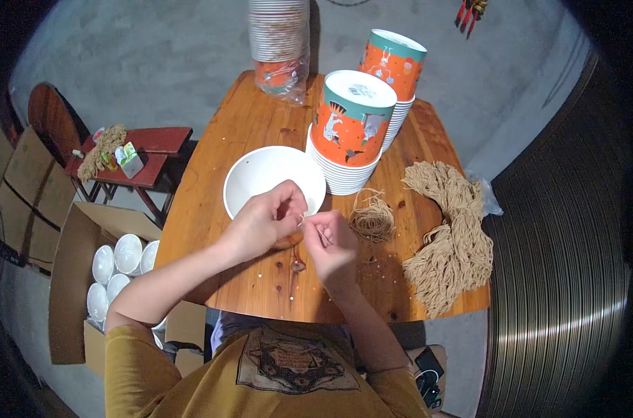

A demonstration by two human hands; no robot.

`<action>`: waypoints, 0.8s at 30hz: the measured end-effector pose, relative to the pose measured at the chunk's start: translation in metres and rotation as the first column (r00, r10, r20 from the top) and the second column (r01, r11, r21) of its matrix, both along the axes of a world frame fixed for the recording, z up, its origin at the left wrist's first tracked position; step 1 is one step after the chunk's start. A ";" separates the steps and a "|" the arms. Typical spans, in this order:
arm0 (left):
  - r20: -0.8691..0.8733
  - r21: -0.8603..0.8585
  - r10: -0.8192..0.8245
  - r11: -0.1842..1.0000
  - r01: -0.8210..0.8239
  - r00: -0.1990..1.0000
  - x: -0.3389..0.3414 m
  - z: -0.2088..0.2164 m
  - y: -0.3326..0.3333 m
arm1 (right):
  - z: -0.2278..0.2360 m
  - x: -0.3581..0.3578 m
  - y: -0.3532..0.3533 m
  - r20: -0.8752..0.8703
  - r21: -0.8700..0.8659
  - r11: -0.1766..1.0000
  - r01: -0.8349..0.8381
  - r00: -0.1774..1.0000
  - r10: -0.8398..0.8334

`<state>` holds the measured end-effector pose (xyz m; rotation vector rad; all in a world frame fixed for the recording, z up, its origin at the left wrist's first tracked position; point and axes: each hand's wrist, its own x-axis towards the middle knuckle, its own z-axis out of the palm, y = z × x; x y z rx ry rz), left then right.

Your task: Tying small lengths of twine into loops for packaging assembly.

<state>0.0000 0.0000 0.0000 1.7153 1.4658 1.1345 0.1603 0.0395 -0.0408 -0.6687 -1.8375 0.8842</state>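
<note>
My left hand (264,217) and my right hand (332,252) meet over the near rim of a white paper bucket (260,171). Both have their fingers pinched together on a thin tan string (302,220), of which only a short bit shows between the fingertips. The bucket's open mouth faces up, and a small hole sits near its far rim. Just right of my right hand lies a small coil of tan string (372,217). Farther right spreads a large, thick hank of tan string (450,240).
Behind the hands stand upside-down stacks of orange and green paper buckets (354,129). A plastic-wrapped stack (279,49) is at the table's far edge. On the floor at left, a cardboard box (67,279) holds several white cups. A red bench (159,139) carries more string.
</note>
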 end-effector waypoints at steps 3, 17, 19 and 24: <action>0.097 -0.023 -0.002 1.000 0.005 0.995 0.003 0.005 0.000 | 0.000 -0.001 0.000 -0.048 -0.127 0.992 -0.016 0.999 0.010; 0.310 -0.218 -0.040 0.970 0.112 0.950 -0.007 0.008 0.014 | -0.005 0.002 0.016 -0.074 0.135 0.989 0.051 0.996 -0.041; 0.334 -0.214 -0.046 0.969 0.124 0.941 -0.007 0.008 0.014 | 0.000 0.006 0.017 -0.035 0.208 0.976 0.058 0.998 -0.052; 0.364 -0.225 -0.037 0.966 0.127 0.931 -0.005 0.012 0.015 | 0.003 0.012 0.026 0.084 0.506 0.860 0.069 0.988 -0.128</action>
